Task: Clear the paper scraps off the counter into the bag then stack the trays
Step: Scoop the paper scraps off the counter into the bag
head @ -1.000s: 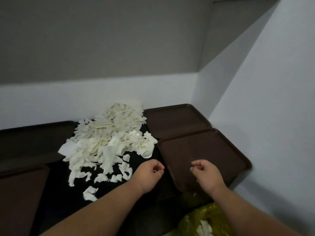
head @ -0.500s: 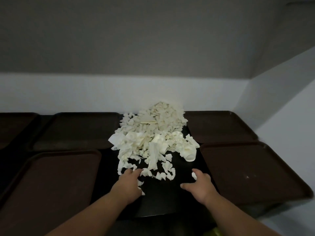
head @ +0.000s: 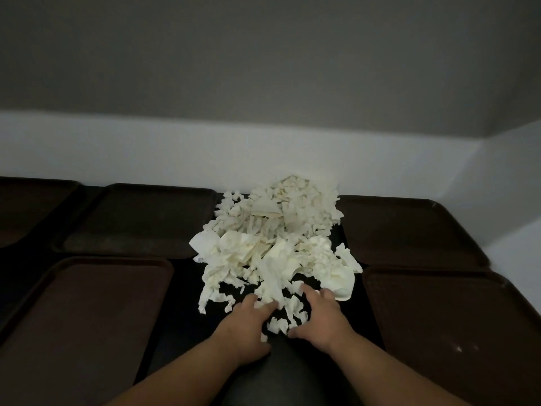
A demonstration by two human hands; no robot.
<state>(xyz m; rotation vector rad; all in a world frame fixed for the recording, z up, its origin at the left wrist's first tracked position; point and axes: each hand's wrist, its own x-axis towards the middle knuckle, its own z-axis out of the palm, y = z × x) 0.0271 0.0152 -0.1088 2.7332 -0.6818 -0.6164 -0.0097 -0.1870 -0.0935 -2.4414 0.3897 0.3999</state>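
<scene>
Dim, flat indoor light. Paper scraps (head: 275, 244) brightest; trays (head: 87, 317) and table (head: 292, 370) nearly black. Soft overall focus, wide-angle bowing at edges, no glare.

No legible text, label, brand, number or sign appears anywhere: the paper scraps (head: 275, 247), the brown trays (head: 87, 317) and the walls carry no readable markings.

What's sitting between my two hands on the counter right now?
In the head view, small torn white paper scraps lie on the black counter between left hand and right hand.
</scene>
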